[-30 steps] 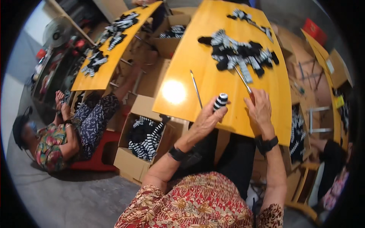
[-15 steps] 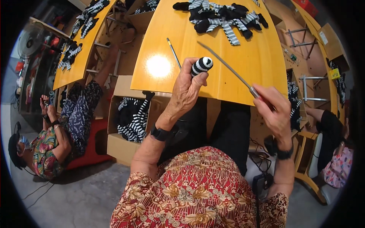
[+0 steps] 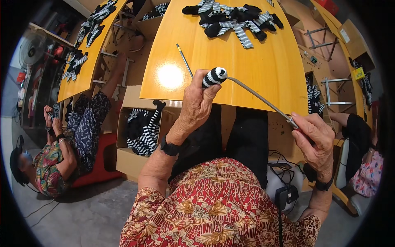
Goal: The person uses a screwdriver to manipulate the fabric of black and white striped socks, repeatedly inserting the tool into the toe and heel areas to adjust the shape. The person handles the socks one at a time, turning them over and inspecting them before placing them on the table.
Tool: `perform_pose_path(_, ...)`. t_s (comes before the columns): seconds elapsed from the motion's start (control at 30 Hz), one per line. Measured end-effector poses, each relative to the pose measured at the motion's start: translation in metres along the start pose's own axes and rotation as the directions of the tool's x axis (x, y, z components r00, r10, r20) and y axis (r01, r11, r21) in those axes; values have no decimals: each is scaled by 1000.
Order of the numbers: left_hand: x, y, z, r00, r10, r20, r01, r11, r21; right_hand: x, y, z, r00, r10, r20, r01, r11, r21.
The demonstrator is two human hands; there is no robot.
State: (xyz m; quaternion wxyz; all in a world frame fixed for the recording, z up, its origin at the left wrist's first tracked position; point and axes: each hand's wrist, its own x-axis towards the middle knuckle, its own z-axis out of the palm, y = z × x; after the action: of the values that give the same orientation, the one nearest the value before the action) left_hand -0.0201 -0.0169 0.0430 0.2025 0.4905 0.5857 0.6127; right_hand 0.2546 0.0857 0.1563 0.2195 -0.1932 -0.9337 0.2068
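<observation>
A short, fat tube of black-and-white striped knit cloth [image 3: 214,77] is up in the air over the table's near edge, a bit left of the middle. It looks soft and bumpy, with a round white end that has a dark spot in it. The left hand [image 3: 195,99] is curled around it, with the thumb pressed on its side.

A long, thin, grey metal rod [image 3: 259,96] slants up to that white end. It is smooth and straight, and its tip is right by the knit; I cannot tell if they touch. The right hand [image 3: 314,138] grips the rod's other end, past the near right corner, and the fingers hide most of that end.

Under all this is a shiny yellow wooden table [image 3: 197,45]. Near its left edge lies another thin metal rod with a yellow band [image 3: 184,59], partly behind the left hand. Toward the far edge is a floppy, messy heap of grey, white and black striped knit cloth [image 3: 242,22].

Just below the near left corner stands a brown cardboard box [image 3: 133,162], full of black-and-white striped knit pieces [image 3: 144,133]. Farther left, a person in a flowery shirt [image 3: 53,164] sits on a red seat [image 3: 96,162].
</observation>
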Motion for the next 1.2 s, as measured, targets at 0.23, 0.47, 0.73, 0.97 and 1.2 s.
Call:
perform_pose_path(0.23,-3,6,-7,997,56,53,-61,993,102,-1,-18,-11,981,-190,29,191,942,-275)
perform_pose_path(0.47,-2,3,-1,986,149,74,-158,977,143,0,-47,-1,976,-210,51,207,842,-498)
perform_pose_path(0.73,-7,-5,-6,977,-134,167,177,945,-276,1,-43,0,959,228,-166,-229,973,12)
perform_pose_path(0.97,-3,-4,12,1000,18,22,-8,921,-391,-3,-28,-19,880,426,208,-474,801,365)
perform_pose_path(1.2,-8,-11,4,1000,-6,4,6,972,-235,0,-22,-24,839,435,327,-541,736,408)
